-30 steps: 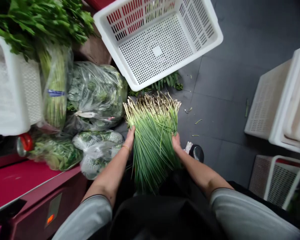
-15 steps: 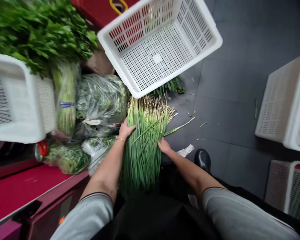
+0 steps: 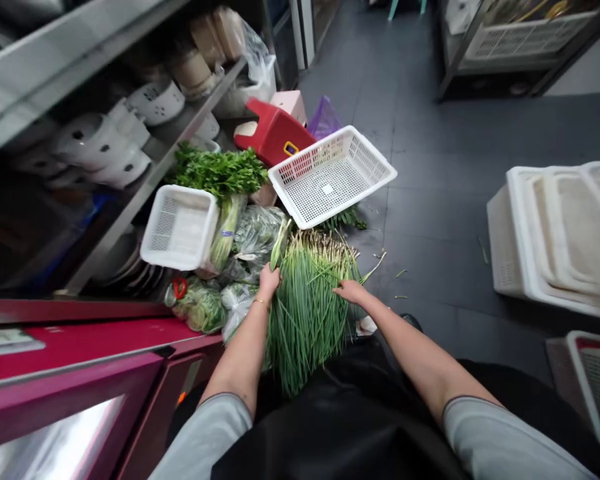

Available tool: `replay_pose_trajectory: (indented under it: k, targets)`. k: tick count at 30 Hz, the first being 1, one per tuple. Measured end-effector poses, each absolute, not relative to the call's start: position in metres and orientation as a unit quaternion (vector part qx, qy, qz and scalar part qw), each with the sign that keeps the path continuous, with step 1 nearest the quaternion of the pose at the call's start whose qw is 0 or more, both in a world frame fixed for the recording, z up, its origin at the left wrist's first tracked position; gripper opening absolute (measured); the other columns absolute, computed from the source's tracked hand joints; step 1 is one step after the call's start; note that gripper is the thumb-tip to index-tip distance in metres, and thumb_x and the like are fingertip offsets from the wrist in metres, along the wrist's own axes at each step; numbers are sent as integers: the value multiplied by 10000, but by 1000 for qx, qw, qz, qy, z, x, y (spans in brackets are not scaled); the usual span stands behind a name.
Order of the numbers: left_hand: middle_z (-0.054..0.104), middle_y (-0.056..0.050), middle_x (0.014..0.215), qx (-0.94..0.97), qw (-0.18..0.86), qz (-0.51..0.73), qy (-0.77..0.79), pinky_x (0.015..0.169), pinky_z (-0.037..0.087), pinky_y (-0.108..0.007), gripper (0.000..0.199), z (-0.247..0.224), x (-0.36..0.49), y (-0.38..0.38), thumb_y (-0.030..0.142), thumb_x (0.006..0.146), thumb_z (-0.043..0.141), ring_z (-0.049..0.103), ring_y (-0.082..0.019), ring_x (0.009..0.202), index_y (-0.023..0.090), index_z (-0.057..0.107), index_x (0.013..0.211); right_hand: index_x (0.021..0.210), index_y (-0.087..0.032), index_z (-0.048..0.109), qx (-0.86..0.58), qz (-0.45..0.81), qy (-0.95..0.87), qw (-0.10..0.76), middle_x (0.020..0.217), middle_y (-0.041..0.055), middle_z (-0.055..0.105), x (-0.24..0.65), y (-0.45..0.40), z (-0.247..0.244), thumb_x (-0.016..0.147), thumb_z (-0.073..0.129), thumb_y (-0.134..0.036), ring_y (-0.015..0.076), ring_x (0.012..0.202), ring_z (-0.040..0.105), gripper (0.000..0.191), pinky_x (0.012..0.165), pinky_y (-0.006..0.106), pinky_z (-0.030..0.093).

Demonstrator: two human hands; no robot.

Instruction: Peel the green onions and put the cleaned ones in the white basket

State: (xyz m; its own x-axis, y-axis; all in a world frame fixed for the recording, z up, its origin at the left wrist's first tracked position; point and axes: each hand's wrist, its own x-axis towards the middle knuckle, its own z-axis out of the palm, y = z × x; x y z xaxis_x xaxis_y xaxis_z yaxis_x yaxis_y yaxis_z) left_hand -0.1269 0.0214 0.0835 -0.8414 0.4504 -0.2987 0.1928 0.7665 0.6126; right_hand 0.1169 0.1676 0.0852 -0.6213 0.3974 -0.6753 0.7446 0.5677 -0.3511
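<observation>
A thick heap of scallions (image 3: 310, 307), long and green with pale brownish root ends pointing away from me, lies on the floor before me. My left hand (image 3: 270, 281) is closed around a few scallions at the heap's left side, their pale ends (image 3: 280, 243) sticking up past the fist. At the heap's right edge, my right hand (image 3: 351, 291) has its fingers curled onto the stalks; the fingertips are partly hidden among them. Just beyond the root ends, a white perforated basket (image 3: 327, 189) stands tilted, with nothing in it.
To the left are bagged greens (image 3: 257, 233), leafy celery-like bunches (image 3: 220, 170) and a smaller white basket (image 3: 180, 227). A metal shelf (image 3: 150, 180) holds white crockery. Beyond the basket sits a red container (image 3: 280, 133). Stacked white baskets (image 3: 515, 240) stand at right.
The view has tilted up, showing more shelf and floor. My left hand now grips a few scallions with their ends raised; before, it lay against the heap's side. My right hand has come onto the heap's edge.
</observation>
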Motion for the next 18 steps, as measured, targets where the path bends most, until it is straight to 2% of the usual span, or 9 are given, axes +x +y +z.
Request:
replay_pose_trajectory:
  k: [2,4,7,9,10,12,15,18]
  targets:
    - [718,-91,798,188,223,280,915,719,521,-314,291,95,-120,14,188,823,513,694,-214,757,137,629,1084,1258,-101,605,318,-311,859,253,1260,187,632,113,151,116,951,418,-414,280,1165,605,476,911,332,465]
    - [719,-151,997,200,227,262,916,838,504,-341,344,99,-116,12,229,817,566,686,-248,948,120,605,1141,1242,-108,610,294,-303,872,249,1241,194,639,120,132,148,933,465,-403,293,1145,612,451,903,346,467]
    - [614,-241,1255,215,249,244,912,971,443,-355,639,90,-111,21,323,719,730,584,-306,1192,72,519,1267,1223,-143,616,242,-287,894,244,1173,185,664,155,104,198,890,546,-398,309,1079,639,426,891,377,469]
    - [561,-272,1318,222,271,236,906,997,424,-340,823,77,-110,35,390,647,798,536,-322,1254,44,466,1315,1274,-171,582,164,-291,919,207,1150,168,669,187,92,225,913,501,-390,298,1044,651,429,879,383,473]
    - [549,-274,1332,223,280,232,904,1002,419,-332,852,69,-111,43,421,641,800,525,-320,1267,43,457,1323,1286,-197,574,139,-319,916,201,1144,145,676,202,89,233,920,492,-396,280,1039,655,425,880,365,474]
    - [531,-273,1350,220,286,221,906,1009,411,-344,823,52,-116,60,472,680,761,508,-324,1282,58,459,1324,1287,-210,573,137,-357,895,230,1133,127,686,223,86,238,928,480,-389,265,1033,661,413,862,339,481]
    - [501,-285,1361,195,272,167,927,1001,409,-421,824,23,-126,81,565,716,689,482,-370,1290,81,447,1337,1258,-135,588,215,-317,881,278,1098,187,677,232,87,222,908,496,-314,287,988,667,403,829,353,481]
    - [521,-272,1325,197,252,77,944,973,422,-458,901,-6,-126,93,656,680,665,498,-388,1255,112,433,1360,1255,-150,591,196,-357,872,273,1089,183,664,229,86,200,878,532,-318,281,962,663,417,823,354,474]
